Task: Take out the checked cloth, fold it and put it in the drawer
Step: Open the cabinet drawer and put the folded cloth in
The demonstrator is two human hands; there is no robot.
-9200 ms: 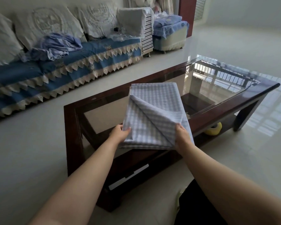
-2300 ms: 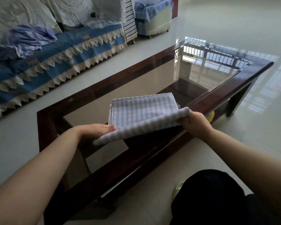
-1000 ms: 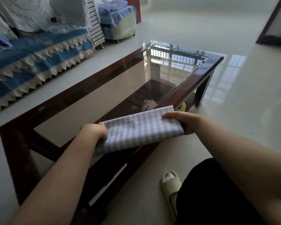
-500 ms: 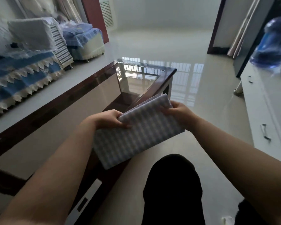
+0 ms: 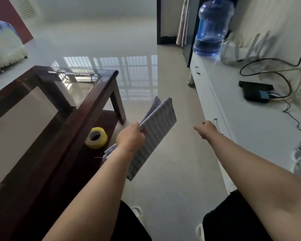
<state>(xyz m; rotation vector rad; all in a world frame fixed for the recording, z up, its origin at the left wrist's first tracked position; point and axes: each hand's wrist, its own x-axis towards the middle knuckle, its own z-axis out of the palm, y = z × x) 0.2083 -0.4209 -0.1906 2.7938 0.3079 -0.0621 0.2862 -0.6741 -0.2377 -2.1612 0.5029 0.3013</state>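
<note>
Folded checked cloth (image 5: pixel 156 129) gripped in left hand (image 5: pixel 130 136), held in the air over the floor between dark glass-topped worktop (image 5: pixel 87 108) and white drawer cabinet (image 5: pixel 210 108). Right hand (image 5: pixel 206 128) empty, fingers curled, beside a drawer handle (image 5: pixel 215 121). Yellow tape roll (image 5: pixel 96 137) on worktop's lower shelf.

checked cloth (image 5: pixel 156 129): near edge behind left forearm | right hand (image 5: pixel 206 128): fingers blurred, grip unclear
</note>
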